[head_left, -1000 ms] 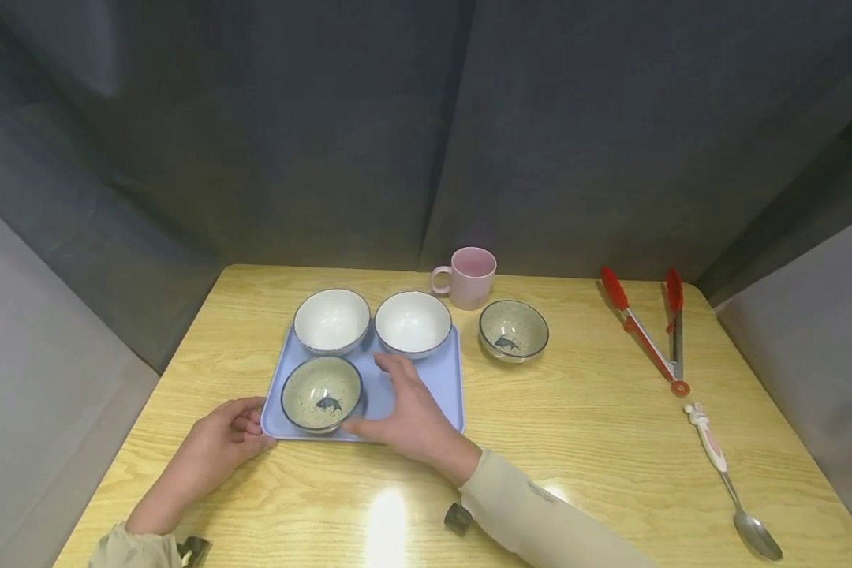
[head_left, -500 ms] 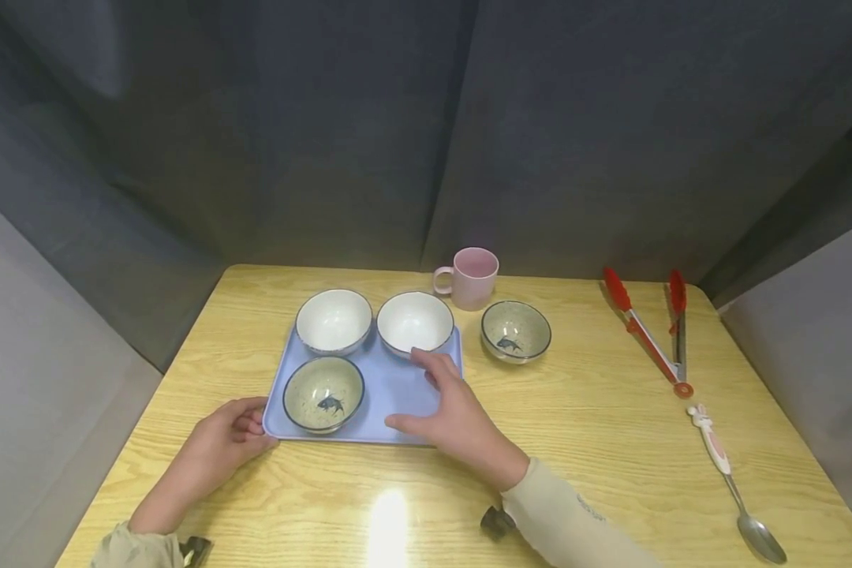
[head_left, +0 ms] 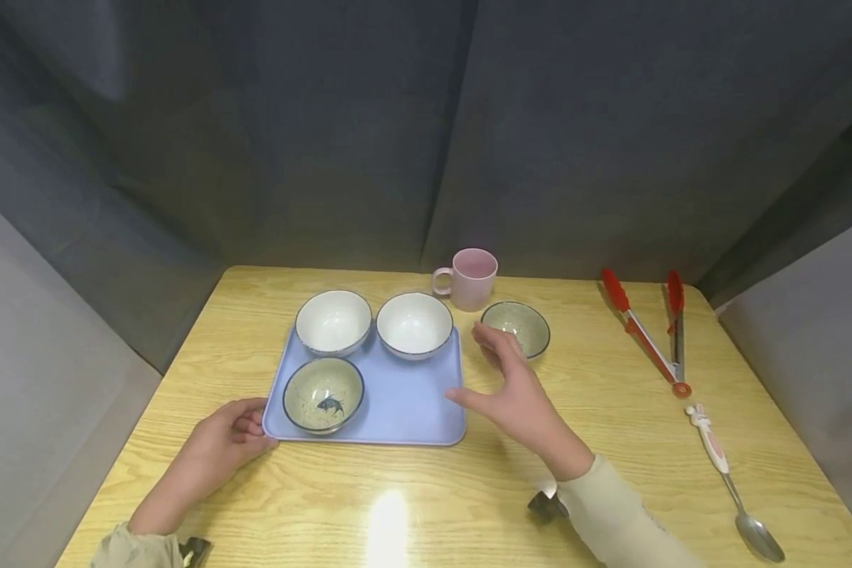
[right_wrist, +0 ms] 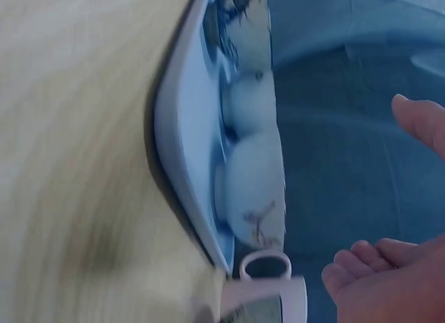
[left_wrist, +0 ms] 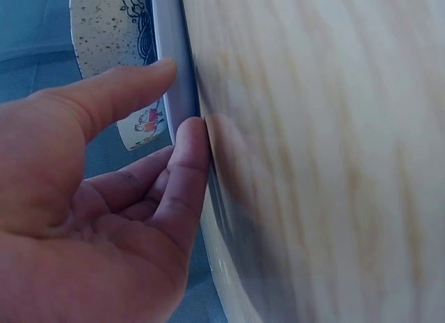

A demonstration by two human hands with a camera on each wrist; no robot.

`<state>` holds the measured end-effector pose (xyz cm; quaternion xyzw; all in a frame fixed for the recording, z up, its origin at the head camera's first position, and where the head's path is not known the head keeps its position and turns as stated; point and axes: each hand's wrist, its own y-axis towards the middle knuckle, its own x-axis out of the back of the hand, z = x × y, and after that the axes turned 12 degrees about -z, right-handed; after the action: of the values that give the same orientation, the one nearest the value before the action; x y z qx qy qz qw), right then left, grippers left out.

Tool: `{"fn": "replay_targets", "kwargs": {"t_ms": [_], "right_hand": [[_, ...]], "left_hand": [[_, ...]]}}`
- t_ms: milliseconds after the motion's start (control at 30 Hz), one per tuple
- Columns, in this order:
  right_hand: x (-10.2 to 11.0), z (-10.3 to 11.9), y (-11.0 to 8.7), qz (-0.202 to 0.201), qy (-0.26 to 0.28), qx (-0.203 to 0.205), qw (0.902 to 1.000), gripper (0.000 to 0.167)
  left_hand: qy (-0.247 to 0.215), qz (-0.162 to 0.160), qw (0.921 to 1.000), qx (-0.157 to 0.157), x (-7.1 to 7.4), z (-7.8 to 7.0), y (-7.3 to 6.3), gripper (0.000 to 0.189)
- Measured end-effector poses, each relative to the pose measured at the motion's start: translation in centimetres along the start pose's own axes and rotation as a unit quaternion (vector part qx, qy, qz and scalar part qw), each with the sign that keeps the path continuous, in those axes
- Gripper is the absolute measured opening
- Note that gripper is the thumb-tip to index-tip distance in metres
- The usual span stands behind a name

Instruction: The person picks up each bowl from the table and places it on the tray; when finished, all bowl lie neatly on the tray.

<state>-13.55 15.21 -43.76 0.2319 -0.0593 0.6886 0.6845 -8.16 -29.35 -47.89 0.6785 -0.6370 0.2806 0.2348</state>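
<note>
A light blue tray [head_left: 412, 410] carries two white bowls [head_left: 334, 321] [head_left: 415, 323] along its back. A speckled green-grey bowl [head_left: 323, 394] with a dark fish picture sits at its front left. My left hand [head_left: 213, 446] grips the tray's front left corner; in the left wrist view its thumb [left_wrist: 132, 90] and fingertips lie against the rim. Right of the tray, my right hand [head_left: 521, 402] holds nothing, thumb and fingers spread apart. Its fingers overlap another speckled bowl [head_left: 528, 323] on the table, hiding part of its fish picture.
Behind the tray stands a pink mug [head_left: 472, 278], its handle to the left. Red-tipped tongs [head_left: 646, 343] lie spread at the back right. A spoon [head_left: 727, 473] with a rabbit handle lies near the right edge. A dark curtain [head_left: 426, 142] hangs behind the wooden table.
My right hand has drawn away from the speckled bowl on the tray and moved right, across to the bowl beside the tray. My left hand and the tray have stayed put.
</note>
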Motion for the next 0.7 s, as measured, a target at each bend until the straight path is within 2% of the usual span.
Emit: {"fn": "replay_targets", "kwargs": {"t_ms": [267, 700], "right_hand": [[2.5, -1.0, 1.0, -0.031, -0.018, -0.007, 0.9993, 0.101], [4.4, -2.3, 2.3, -0.081, -0.015, -0.014, 0.9965, 0.1]], "left_hand": [[0.001, 0.0, 1.0, 0.003, -0.1, 0.1, 0.0, 0.067], [0.002, -0.003, 1.0, 0.005, -0.1, 0.1, 0.0, 0.068]]}}
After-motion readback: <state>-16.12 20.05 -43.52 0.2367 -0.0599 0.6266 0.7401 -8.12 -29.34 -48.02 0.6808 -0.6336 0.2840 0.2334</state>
